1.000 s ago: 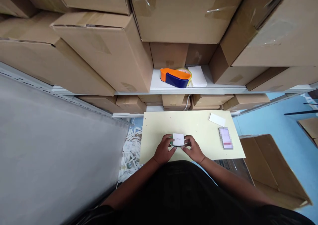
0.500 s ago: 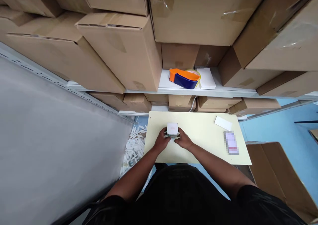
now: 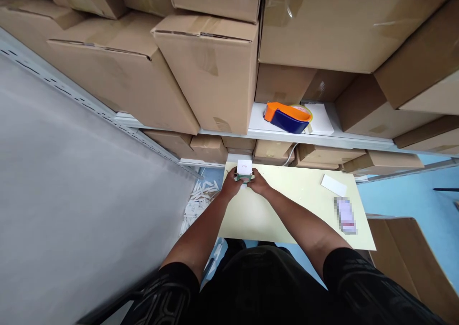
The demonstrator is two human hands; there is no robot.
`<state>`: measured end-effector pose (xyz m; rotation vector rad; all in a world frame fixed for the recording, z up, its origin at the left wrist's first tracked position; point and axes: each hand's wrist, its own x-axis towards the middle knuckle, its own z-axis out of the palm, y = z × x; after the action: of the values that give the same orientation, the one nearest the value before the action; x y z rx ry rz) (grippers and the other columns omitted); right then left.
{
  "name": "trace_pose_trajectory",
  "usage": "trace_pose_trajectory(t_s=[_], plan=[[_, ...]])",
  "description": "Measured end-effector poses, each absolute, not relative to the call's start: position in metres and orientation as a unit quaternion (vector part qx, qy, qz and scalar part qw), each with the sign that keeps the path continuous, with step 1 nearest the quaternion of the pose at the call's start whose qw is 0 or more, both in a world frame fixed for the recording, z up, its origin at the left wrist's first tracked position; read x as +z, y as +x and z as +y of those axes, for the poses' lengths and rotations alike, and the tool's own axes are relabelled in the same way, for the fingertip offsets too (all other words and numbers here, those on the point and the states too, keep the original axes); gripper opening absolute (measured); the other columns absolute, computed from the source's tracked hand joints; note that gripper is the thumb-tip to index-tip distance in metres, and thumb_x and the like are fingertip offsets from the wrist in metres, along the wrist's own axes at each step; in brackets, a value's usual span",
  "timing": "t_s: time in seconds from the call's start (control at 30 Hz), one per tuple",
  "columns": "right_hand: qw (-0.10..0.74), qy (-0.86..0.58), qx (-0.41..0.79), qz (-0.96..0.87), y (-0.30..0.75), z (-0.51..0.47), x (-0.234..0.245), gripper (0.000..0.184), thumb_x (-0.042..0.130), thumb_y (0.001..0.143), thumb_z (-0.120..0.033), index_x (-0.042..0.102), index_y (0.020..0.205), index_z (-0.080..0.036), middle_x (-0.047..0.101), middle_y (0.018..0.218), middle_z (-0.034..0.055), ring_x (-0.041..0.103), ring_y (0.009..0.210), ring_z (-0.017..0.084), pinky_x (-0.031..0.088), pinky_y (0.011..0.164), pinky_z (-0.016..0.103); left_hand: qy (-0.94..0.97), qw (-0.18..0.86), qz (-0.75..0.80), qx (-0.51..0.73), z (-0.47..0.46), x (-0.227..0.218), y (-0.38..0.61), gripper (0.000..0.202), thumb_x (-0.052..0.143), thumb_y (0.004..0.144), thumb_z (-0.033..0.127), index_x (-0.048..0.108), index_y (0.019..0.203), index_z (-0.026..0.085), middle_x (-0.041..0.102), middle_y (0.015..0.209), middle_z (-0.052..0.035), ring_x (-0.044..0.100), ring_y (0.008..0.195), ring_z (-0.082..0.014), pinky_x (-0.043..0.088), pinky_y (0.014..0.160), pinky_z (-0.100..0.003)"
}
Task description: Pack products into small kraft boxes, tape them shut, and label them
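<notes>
Both of my hands grip a small box with a white top and a green side, near the far left of the pale yellow table. Faint marks show on its white face. My left hand is closed round its left side, thumb toward the front. On the right side, my right hand is closed in the same way. The fingertips behind the box are partly hidden.
A flat white piece and a blurred-out phone-shaped object lie at the table's right. An orange and blue tape dispenser sits on the shelf among cardboard boxes. White scraps fill the left floor; an open carton stands right.
My hands have carried the box farther from my body, toward the table's far edge. Its green side shows more now. The view has shifted, so the shelf and table sit farther right.
</notes>
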<state>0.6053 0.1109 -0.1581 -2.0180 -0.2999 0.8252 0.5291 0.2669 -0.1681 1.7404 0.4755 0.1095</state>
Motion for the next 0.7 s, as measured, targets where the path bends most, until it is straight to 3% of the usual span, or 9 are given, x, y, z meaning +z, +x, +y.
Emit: trace_pose_trajectory(t_s=[0.23, 0.37, 0.53, 0.7], plan=[[0.431, -0.836, 0.33, -0.072, 0.591, 0.095, -0.162, 0.085, 0.074, 0.072, -0.024, 0.038, 0.149, -0.026, 0.054, 0.145, 0.0123, 0.067, 0.11, 0.024, 0.055, 0.093, 0.037, 0.746, 0.616, 0.252, 0.023, 0.266, -0.173, 0.512, 0.066, 0.068, 0.077, 0.013, 0.051, 0.14, 0.019, 0.059, 0.144, -0.0148, 0.062, 0.128, -0.0283, 0.047, 0.11, -0.047], [0.429, -0.844, 0.319, -0.051, 0.571, 0.069, -0.169, 0.076, 0.071, 0.073, -0.025, 0.044, 0.144, -0.026, 0.06, 0.137, 0.0107, 0.071, 0.097, 0.019, 0.057, 0.086, 0.034, 0.738, 0.602, 0.303, 0.016, 0.266, -0.177, 0.485, 0.059, 0.075, 0.078, 0.021, 0.055, 0.134, 0.02, 0.06, 0.142, -0.0168, 0.064, 0.126, -0.0296, 0.051, 0.105, -0.046], [0.489, -0.832, 0.252, -0.072, 0.54, 0.02, -0.179, 0.056, 0.069, 0.071, -0.024, 0.057, 0.126, -0.027, 0.068, 0.11, 0.0036, 0.07, 0.073, 0.015, 0.055, 0.06, 0.026, 0.734, 0.591, 0.335, -0.013, 0.265, -0.181, 0.438, 0.045, 0.069, 0.082, 0.03, 0.06, 0.125, 0.021, 0.065, 0.134, -0.0143, 0.069, 0.114, -0.0252, 0.059, 0.086, -0.037], [0.476, -0.854, 0.2, -0.061, 0.516, -0.025, -0.172, 0.041, 0.065, 0.074, -0.028, 0.061, 0.114, -0.025, 0.07, 0.097, 0.0014, 0.068, 0.068, 0.016, 0.054, 0.056, 0.027, 0.743, 0.582, 0.329, -0.037, 0.255, -0.172, 0.408, 0.034, 0.067, 0.08, 0.032, 0.065, 0.112, 0.02, 0.07, 0.124, -0.0129, 0.072, 0.102, -0.0236, 0.059, 0.08, -0.036]])
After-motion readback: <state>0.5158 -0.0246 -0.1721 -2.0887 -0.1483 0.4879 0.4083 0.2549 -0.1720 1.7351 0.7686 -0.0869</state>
